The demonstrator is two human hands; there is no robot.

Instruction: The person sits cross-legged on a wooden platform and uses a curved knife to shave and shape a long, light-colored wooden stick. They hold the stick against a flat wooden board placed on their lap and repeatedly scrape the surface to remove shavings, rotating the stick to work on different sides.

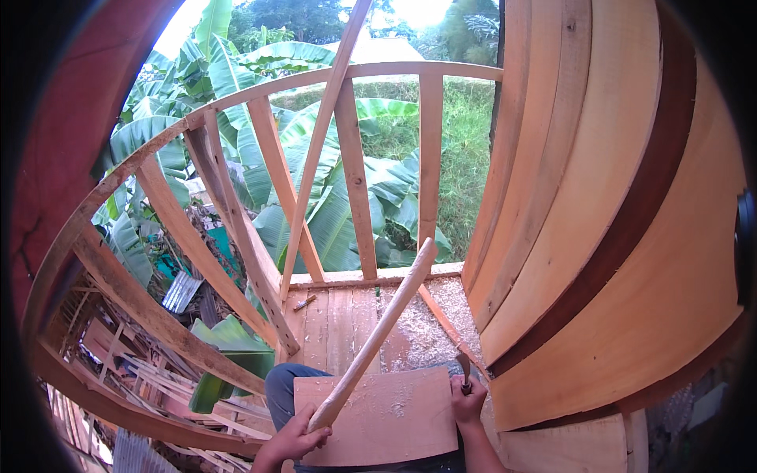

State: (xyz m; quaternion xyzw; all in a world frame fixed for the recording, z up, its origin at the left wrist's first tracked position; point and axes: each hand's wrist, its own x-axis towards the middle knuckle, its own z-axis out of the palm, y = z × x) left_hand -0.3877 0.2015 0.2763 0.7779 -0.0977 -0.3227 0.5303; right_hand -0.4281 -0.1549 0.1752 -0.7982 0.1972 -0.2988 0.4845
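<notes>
My left hand (296,440) is closed around the lower end of a long pale wooden stick (380,331), peeled and rounded. The stick slants up and away to the right, its far tip near the foot of the railing. In my right hand (469,400) is a knife (464,365) with a short, curved, dark blade pointing up. The blade is apart from the stick. A thin wooden board (347,449) lies across my lap between both hands, with some shavings on it. My right hand is at the board's right edge.
A curved wooden railing (356,189) with slanted slats surrounds the front and left. Wooden panels (568,197) rise close on my right. Shavings (430,327) cover part of the plank floor, where a wood strip (441,315) and a small tool-like object (304,303) lie. Banana plants grow beyond.
</notes>
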